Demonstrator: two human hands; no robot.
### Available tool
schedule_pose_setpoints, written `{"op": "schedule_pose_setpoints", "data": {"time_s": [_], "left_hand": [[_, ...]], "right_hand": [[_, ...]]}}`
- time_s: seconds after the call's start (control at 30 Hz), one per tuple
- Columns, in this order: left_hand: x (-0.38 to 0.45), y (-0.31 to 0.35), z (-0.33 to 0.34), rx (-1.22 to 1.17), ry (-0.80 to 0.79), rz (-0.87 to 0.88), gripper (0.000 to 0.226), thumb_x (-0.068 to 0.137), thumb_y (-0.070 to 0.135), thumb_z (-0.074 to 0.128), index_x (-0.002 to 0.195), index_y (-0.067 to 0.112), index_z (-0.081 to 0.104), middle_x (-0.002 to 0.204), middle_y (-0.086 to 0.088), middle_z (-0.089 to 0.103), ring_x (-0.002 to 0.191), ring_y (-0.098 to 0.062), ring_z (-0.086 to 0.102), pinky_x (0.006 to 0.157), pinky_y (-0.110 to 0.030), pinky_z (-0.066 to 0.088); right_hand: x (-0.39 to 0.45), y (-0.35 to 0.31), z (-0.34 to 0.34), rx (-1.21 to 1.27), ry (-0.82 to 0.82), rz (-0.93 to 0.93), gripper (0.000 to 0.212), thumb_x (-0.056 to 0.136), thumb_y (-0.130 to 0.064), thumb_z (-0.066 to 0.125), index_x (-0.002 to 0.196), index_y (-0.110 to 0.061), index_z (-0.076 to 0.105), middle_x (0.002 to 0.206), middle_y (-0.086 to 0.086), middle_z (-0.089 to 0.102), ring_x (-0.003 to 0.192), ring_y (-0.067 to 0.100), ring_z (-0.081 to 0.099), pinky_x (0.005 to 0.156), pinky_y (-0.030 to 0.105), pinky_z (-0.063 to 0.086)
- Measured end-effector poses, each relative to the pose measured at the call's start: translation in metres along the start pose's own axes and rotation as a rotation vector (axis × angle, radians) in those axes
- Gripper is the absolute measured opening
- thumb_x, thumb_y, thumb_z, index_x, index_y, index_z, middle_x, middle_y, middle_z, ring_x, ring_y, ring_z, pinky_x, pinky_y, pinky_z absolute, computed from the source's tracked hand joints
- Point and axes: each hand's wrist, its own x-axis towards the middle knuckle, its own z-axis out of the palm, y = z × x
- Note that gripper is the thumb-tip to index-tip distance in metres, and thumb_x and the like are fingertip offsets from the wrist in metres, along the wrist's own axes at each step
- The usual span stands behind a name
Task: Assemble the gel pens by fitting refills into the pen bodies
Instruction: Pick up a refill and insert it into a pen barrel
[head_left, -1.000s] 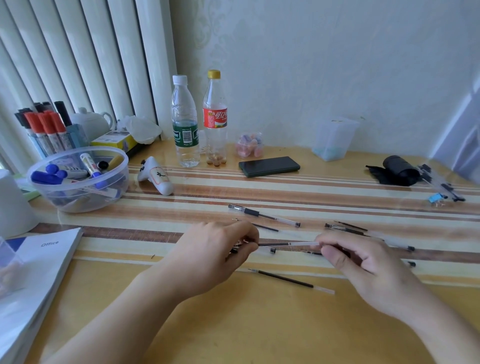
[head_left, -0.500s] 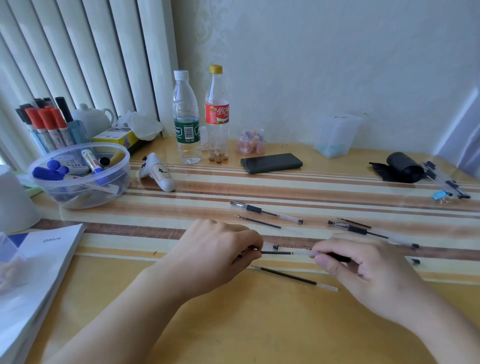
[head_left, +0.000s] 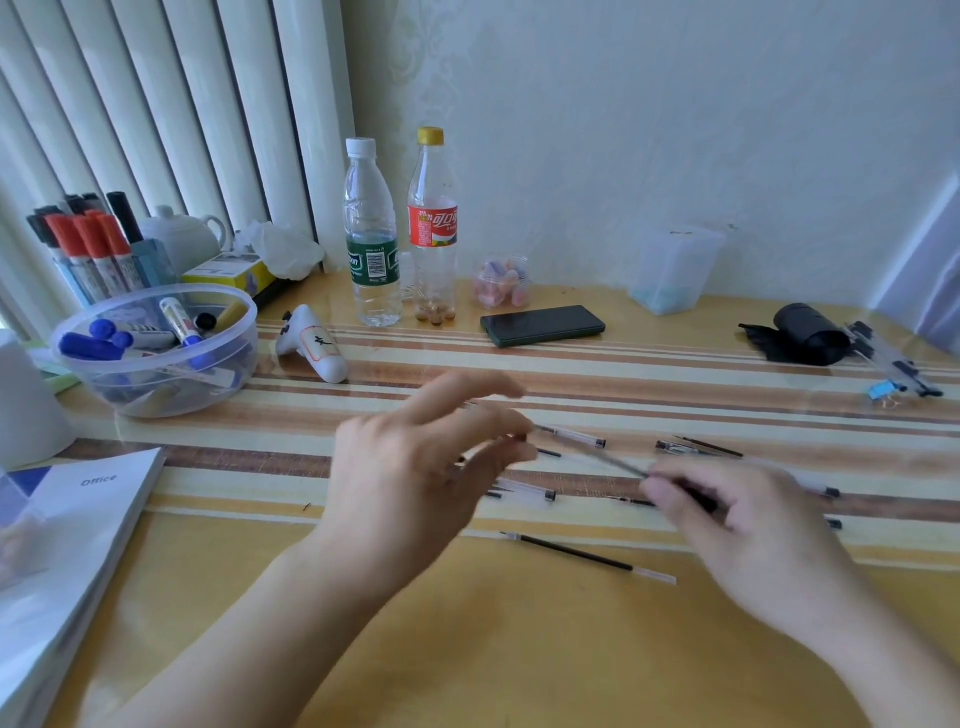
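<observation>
Clear plastic pen body (head_left: 592, 457) slants above the yellow striped tabletop (head_left: 519, 649), long axis running from far left down to near right. My right hand (head_left: 743, 540) pinches its dark near-right end. My left hand (head_left: 415, 467), blurred, sits at the far-left end, fingers (head_left: 467, 389) loosely spread; I cannot tell if it touches. 1 black loose refill (head_left: 582, 556) lies just nearer, between both hands.

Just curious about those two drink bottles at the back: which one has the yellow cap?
The red-labelled bottle, the right one of the pair. The green-labelled bottle beside it has a white cap.
</observation>
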Motion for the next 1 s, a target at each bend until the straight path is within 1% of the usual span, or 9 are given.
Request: {"op": "schedule_pose_setpoints", "data": {"time_s": [0.1, 0.2, 0.3, 0.4, 0.5, 0.57, 0.67, 0.87, 1.0], "left_hand": [[-0.003, -0.004, 0.004, -0.015, 0.005, -0.072, 0.011, 0.085, 0.034, 0.07, 0.085, 0.024, 0.075, 0.085, 0.014, 0.072, 0.064, -0.011, 0.068, 0.048, -0.03, 0.051], [-0.011, -0.004, 0.014, 0.031, -0.13, -0.136, 0.016, 0.082, 0.042, 0.065, 0.083, 0.03, 0.074, 0.069, 0.014, 0.072, 0.054, -0.009, 0.064, 0.046, -0.028, 0.05], [-0.013, -0.003, 0.017, 0.029, -0.203, -0.23, 0.016, 0.079, 0.044, 0.065, 0.086, 0.033, 0.074, 0.063, 0.014, 0.072, 0.051, -0.007, 0.061, 0.047, -0.027, 0.05], [-0.011, 0.002, 0.015, -0.084, -0.226, -0.358, 0.013, 0.078, 0.04, 0.07, 0.088, 0.034, 0.074, 0.074, 0.02, 0.073, 0.062, -0.003, 0.063, 0.058, -0.028, 0.053], [-0.011, 0.005, 0.016, -0.207, -0.239, -0.47, 0.016, 0.073, 0.041, 0.078, 0.087, 0.033, 0.075, 0.08, 0.021, 0.074, 0.074, 0.0, 0.068, 0.071, -0.024, 0.053], [-0.012, 0.007, 0.016, -0.232, -0.255, -0.481, 0.016, 0.071, 0.039, 0.08, 0.085, 0.031, 0.076, 0.079, 0.019, 0.075, 0.075, 0.001, 0.068, 0.07, -0.018, 0.05], [-0.011, 0.009, 0.016, -0.245, -0.266, -0.49, 0.014, 0.071, 0.037, 0.08, 0.084, 0.03, 0.077, 0.078, 0.02, 0.074, 0.074, 0.003, 0.067, 0.066, -0.011, 0.046], [-0.013, 0.015, 0.02, -0.256, -0.332, -0.507, 0.015, 0.074, 0.043, 0.078, 0.085, 0.035, 0.074, 0.079, 0.023, 0.073, 0.079, 0.001, 0.067, 0.072, -0.025, 0.052], [-0.015, 0.018, 0.021, -0.224, -0.36, -0.453, 0.019, 0.075, 0.047, 0.075, 0.091, 0.036, 0.073, 0.082, 0.024, 0.073, 0.078, 0.001, 0.067, 0.069, -0.024, 0.051]], "right_hand": [[0.005, -0.005, -0.006, 0.625, 0.175, 0.195, 0.026, 0.084, -0.042, 0.053, 0.085, -0.024, 0.073, 0.058, -0.002, 0.052, 0.045, 0.006, 0.037, 0.042, 0.015, 0.032], [0.004, -0.008, -0.007, 0.832, 0.197, 0.243, 0.024, 0.088, -0.032, 0.055, 0.09, -0.016, 0.071, 0.063, 0.007, 0.047, 0.046, 0.011, 0.033, 0.04, 0.019, 0.029], [0.001, -0.012, -0.005, 0.712, 0.104, 0.119, 0.019, 0.087, -0.038, 0.063, 0.094, -0.025, 0.074, 0.062, 0.0, 0.053, 0.05, 0.01, 0.041, 0.046, 0.023, 0.035], [-0.001, -0.011, 0.001, 0.5, 0.048, 0.004, 0.016, 0.089, -0.029, 0.062, 0.102, -0.033, 0.07, 0.072, -0.021, 0.068, 0.059, 0.0, 0.06, 0.056, 0.007, 0.043], [-0.003, -0.015, 0.004, 0.229, -0.046, -0.07, 0.031, 0.085, -0.056, 0.053, 0.111, -0.046, 0.065, 0.1, -0.04, 0.065, 0.089, -0.011, 0.064, 0.071, 0.008, 0.05], [-0.004, -0.015, 0.004, 0.251, -0.108, -0.022, 0.032, 0.078, -0.065, 0.05, 0.105, -0.055, 0.063, 0.106, -0.042, 0.062, 0.092, -0.007, 0.066, 0.077, 0.016, 0.053], [-0.004, -0.013, 0.007, 0.211, -0.12, -0.041, 0.026, 0.076, -0.071, 0.048, 0.099, -0.066, 0.058, 0.103, -0.042, 0.063, 0.078, 0.021, 0.072, 0.071, 0.029, 0.056], [-0.003, -0.018, 0.009, 0.195, -0.182, -0.074, 0.024, 0.077, -0.072, 0.044, 0.1, -0.071, 0.054, 0.104, -0.045, 0.06, 0.082, -0.001, 0.069, 0.072, 0.028, 0.057], [-0.003, -0.019, 0.009, 0.126, -0.208, -0.114, 0.04, 0.08, -0.069, 0.044, 0.113, -0.054, 0.06, 0.1, -0.036, 0.066, 0.085, -0.002, 0.067, 0.068, 0.025, 0.057]]}}
